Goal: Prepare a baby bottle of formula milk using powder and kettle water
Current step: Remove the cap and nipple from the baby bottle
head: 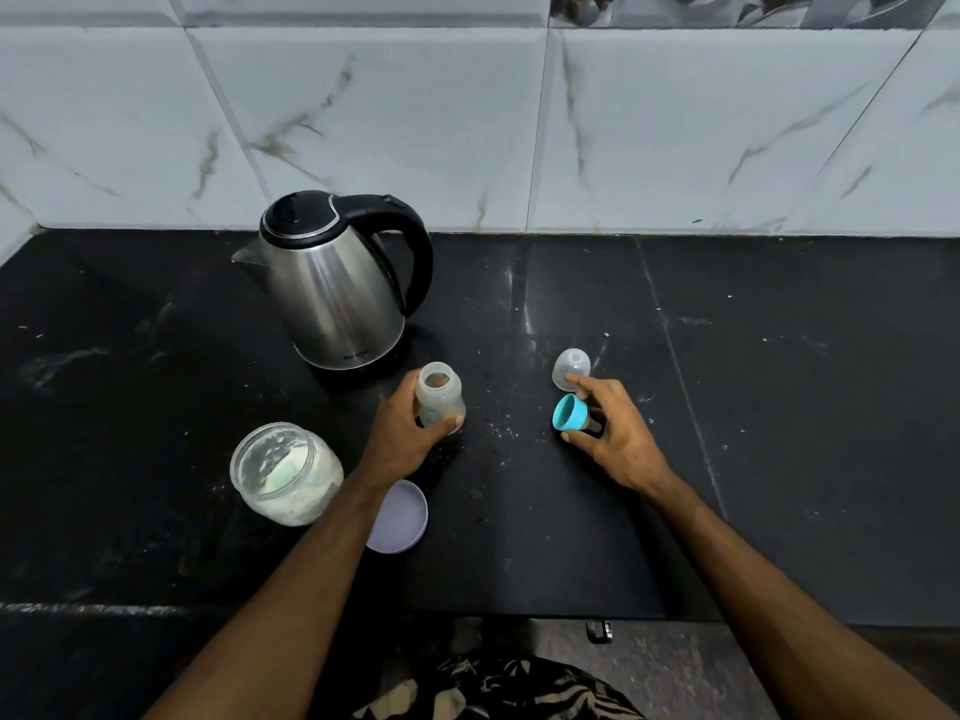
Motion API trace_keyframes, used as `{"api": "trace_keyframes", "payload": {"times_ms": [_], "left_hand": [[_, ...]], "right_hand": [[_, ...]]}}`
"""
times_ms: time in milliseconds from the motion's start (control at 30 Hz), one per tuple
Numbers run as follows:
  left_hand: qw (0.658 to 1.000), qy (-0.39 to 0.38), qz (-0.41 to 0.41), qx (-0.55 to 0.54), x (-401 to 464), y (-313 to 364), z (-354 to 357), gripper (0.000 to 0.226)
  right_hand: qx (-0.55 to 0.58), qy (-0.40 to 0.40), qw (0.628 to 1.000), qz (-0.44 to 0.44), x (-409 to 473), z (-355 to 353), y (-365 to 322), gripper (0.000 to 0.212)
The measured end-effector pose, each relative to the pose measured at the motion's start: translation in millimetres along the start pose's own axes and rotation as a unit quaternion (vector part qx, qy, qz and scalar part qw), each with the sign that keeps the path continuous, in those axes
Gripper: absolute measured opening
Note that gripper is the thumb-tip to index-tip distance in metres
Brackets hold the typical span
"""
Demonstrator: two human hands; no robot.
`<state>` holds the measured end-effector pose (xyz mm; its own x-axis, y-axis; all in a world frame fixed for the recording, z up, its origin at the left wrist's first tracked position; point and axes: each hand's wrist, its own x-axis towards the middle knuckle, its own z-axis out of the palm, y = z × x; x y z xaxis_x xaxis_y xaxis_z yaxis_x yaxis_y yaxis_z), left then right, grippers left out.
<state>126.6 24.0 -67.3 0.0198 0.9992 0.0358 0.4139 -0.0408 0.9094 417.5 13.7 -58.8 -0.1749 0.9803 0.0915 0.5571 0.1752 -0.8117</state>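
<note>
A small clear baby bottle (439,391) stands upright and uncapped on the black counter (571,537), and my left hand (402,433) grips it from the left. My right hand (618,433) pinches the turquoise collar with its teat (571,413), which lies tilted on its side. The clear dome cap (570,367) sits just behind my right fingers. A steel kettle (337,288) with a black lid and handle stands behind the bottle, its spout pointing left. An open glass jar of white powder (284,472) stands at the near left, with a scoop inside it.
The jar's lilac lid (402,514) lies on the counter, partly under my left forearm. White marble-patterned wall tiles (675,132) rise behind the counter. The counter's front edge runs below my forearms, with patterned clothing at the bottom.
</note>
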Motion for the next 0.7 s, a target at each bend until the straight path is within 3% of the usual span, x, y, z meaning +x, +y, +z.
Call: {"api": "trace_keyframes", "payload": {"times_ms": [500,700], "left_hand": [[1.0,-0.011,-0.018,-0.003,1.1,2.4,-1.8,0.06],[0.999,-0.019,-0.037,-0.028,2.5,4.7,-3.0,0.062]], "right_hand": [[0.006,0.009,1.0,-0.007,-5.2,-3.5,4.5,0.089],[-0.005,0.037,0.999,-0.016,-8.3,-8.8,-10.0,0.078]]}}
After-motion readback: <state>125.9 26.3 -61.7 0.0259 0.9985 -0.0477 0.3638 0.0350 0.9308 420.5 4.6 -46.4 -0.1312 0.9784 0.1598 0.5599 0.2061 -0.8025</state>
